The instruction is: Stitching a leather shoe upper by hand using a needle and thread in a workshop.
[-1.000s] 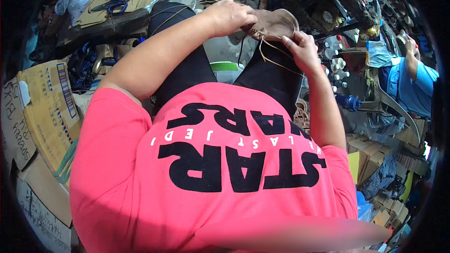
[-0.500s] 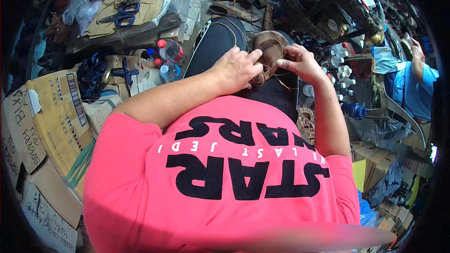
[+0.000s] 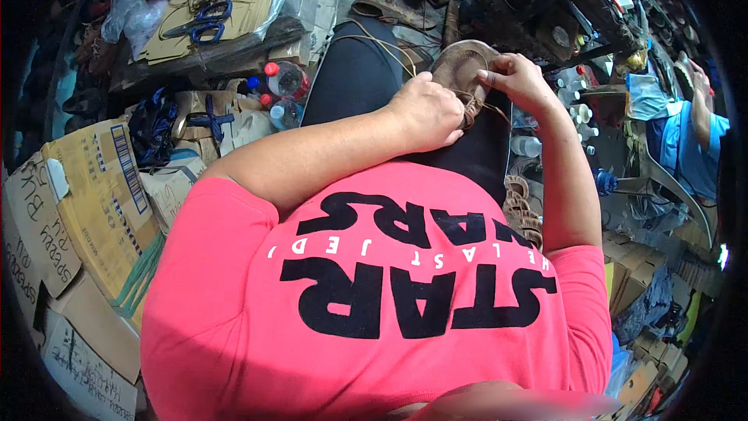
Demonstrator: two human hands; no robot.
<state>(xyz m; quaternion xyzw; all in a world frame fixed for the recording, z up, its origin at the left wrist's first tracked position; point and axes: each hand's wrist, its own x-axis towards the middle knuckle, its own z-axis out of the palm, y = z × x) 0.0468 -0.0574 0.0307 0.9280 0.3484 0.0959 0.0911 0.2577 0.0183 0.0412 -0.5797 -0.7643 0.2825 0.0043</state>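
Observation:
A brown leather shoe (image 3: 461,67) rests on my lap, its opening facing up and its laced end toward me. My left hand (image 3: 427,113) is closed beside the laced end, and a thin tan lace (image 3: 387,45) loops from it over my left knee. What lies inside the fist is hidden. With the thumb at the shoe's inner rim and the fingers outside, my right hand (image 3: 520,84) grips its right side. Another lace end hangs off the shoe below that hand.
Blue-handled scissors (image 3: 209,22) lie on a stack of brown sheets at the far left. Bottles (image 3: 287,80) stand left of my leg, more to the right. Cardboard boxes (image 3: 97,195) fill the left side. Another person's arm (image 3: 701,101) shows at the far right.
The shoe and both hands have shifted to the right. My left hand's fingers have curled tighter, and the lace loop over the knee has changed shape.

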